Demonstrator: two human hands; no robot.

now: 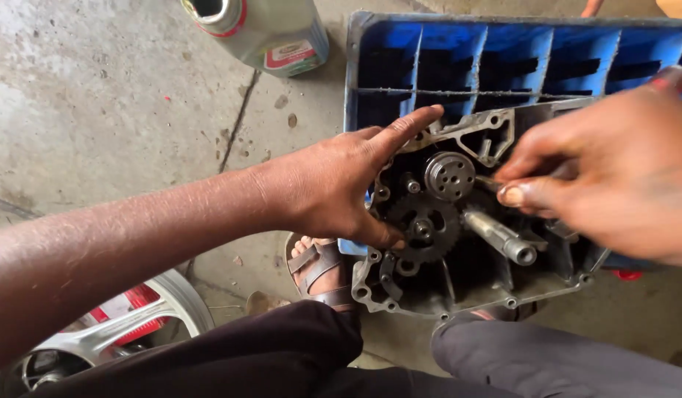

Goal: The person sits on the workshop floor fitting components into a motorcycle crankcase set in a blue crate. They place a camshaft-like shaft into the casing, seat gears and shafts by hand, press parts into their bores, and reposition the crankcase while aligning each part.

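Both hands crowd the engine case on the crate's edge.

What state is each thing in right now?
Engine case: open, gears exposed, resting on the crate.
Crate: blue, compartments empty.
Oil bottle: uncapped, upright.
Left hand: braced on the case edge.
Right hand: grip pinched on a small part.

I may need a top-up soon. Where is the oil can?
In the head view, the grey oil can stands on the concrete floor at top, left of the blue crate.
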